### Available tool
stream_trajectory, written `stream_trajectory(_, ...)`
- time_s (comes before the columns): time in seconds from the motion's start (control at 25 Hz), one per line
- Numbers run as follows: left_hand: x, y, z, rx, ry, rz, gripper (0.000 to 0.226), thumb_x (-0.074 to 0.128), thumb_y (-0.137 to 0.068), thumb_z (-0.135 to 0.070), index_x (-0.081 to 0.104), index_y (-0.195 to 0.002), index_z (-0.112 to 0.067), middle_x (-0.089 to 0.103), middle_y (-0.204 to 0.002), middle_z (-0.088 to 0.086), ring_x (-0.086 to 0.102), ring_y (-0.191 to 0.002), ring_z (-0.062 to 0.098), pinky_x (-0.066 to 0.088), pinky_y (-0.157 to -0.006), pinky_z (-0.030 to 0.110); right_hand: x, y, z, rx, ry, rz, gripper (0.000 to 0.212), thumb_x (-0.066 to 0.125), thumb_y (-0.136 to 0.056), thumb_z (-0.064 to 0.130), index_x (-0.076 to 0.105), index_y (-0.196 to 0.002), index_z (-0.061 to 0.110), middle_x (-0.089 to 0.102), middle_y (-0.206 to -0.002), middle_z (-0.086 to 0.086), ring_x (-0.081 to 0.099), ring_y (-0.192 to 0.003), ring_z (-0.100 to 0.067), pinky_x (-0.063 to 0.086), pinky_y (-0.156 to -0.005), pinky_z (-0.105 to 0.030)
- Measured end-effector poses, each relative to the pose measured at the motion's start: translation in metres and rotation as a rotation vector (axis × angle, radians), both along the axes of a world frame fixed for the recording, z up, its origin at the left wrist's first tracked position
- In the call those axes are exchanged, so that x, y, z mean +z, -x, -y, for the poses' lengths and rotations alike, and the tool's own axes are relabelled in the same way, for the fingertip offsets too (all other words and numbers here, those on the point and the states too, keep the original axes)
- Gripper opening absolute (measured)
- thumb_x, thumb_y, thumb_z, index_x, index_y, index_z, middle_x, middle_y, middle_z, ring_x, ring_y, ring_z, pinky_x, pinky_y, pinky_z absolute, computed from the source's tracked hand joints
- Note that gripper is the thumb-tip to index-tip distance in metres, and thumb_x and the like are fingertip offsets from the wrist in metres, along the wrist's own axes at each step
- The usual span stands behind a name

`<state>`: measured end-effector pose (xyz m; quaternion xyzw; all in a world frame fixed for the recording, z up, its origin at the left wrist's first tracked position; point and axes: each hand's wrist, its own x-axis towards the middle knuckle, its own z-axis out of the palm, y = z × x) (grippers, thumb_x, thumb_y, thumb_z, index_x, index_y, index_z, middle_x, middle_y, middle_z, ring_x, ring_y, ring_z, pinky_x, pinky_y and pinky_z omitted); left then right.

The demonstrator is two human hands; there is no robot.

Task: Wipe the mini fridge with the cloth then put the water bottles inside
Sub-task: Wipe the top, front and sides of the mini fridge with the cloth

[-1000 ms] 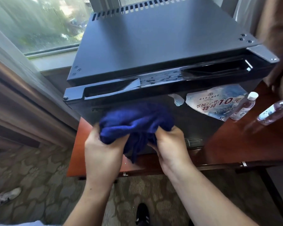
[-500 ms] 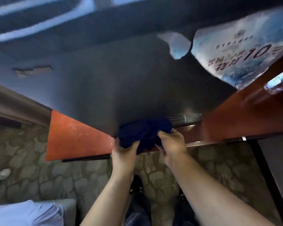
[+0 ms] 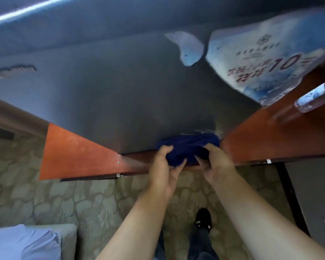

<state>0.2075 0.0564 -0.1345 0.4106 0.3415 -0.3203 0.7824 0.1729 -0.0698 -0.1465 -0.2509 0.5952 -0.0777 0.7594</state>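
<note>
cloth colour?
Dark blue cloth, bunched in both hands against the fridge front; head view.

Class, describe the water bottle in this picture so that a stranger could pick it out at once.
Start at the dark mini fridge on the reddish wooden table. Go right, below its torn blue-and-white sticker. The water bottle lies there on its side at the picture's edge: the only clear plastic thing.
</note>
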Motion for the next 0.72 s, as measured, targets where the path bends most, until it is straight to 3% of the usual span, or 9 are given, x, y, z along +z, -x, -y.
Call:
stream_trajectory(0.12,0.014,0.016,0.045,-0.106,-0.012,0.072,0.029,0.060,-0.100,-0.004,0.065,-0.128,-0.007,0.073,-0.126,0.017,0.072,-0.109,0.026,0.062,-0.087,0.038,0.027,0.020,0.034,-0.085,0.144,0.030,0.016,0.065,-0.090,-0.002,0.070,-0.101,0.009,0.075,-0.091,-0.008,0.072,-0.080,-0.020,0.058,-0.056,-0.026)
stream_trajectory(0.24,0.026,0.027,0.086,-0.194,0.006,0.113,0.025,0.057,-0.102,0.000,0.065,-0.125,-0.004,0.072,-0.127,0.022,0.074,-0.098,0.025,0.064,-0.084,0.035,0.043,0.031,0.065,-0.204,0.264,0.064,0.016,0.067,-0.091,0.000,0.068,-0.095,0.016,0.073,-0.091,-0.006,0.070,-0.079,-0.019,0.057,-0.056,-0.024)
stream_trajectory(0.36,0.029,0.033,0.106,-0.199,0.008,0.093,0.025,0.056,-0.101,0.002,0.065,-0.124,-0.003,0.073,-0.122,0.022,0.074,-0.089,0.023,0.063,-0.084,0.036,0.047,0.034,0.081,-0.212,0.305,0.065,0.017,0.068,-0.091,0.003,0.069,-0.094,0.020,0.076,-0.101,-0.010,0.072,-0.084,-0.023,0.060,-0.069,-0.031)
stream_trajectory(0.52,0.028,0.026,0.078,-0.143,-0.019,0.121,0.026,0.056,-0.101,0.003,0.066,-0.124,0.000,0.078,-0.107,0.015,0.077,-0.086,0.021,0.065,-0.082,0.036,0.043,0.028,0.056,-0.138,0.275,0.118,0.019,0.067,-0.089,-0.001,0.069,-0.096,0.016,0.073,-0.096,-0.013,0.067,-0.075,-0.023,0.054,-0.057,-0.029)
stream_trajectory(0.64,0.036,0.011,0.026,-0.079,-0.067,0.188,0.021,0.055,-0.101,0.004,0.071,-0.110,-0.005,0.082,-0.094,0.009,0.079,-0.083,0.017,0.065,-0.080,0.034,0.039,0.008,0.007,-0.146,0.270,0.157,0.027,0.062,-0.086,-0.009,0.073,-0.099,0.012,0.075,-0.094,-0.012,0.068,-0.085,-0.028,0.055,-0.069,-0.034)
stream_trajectory(0.72,0.042,0.000,-0.017,-0.024,-0.136,0.236,0.020,0.054,-0.101,0.002,0.072,-0.108,-0.006,0.082,-0.101,0.012,0.079,-0.089,0.021,0.064,-0.086,0.039,0.040,-0.006,-0.033,-0.107,0.226,0.194,0.031,0.060,-0.085,-0.011,0.075,-0.103,0.010,0.077,-0.095,-0.012,0.070,-0.088,-0.028,0.057,-0.077,-0.038)
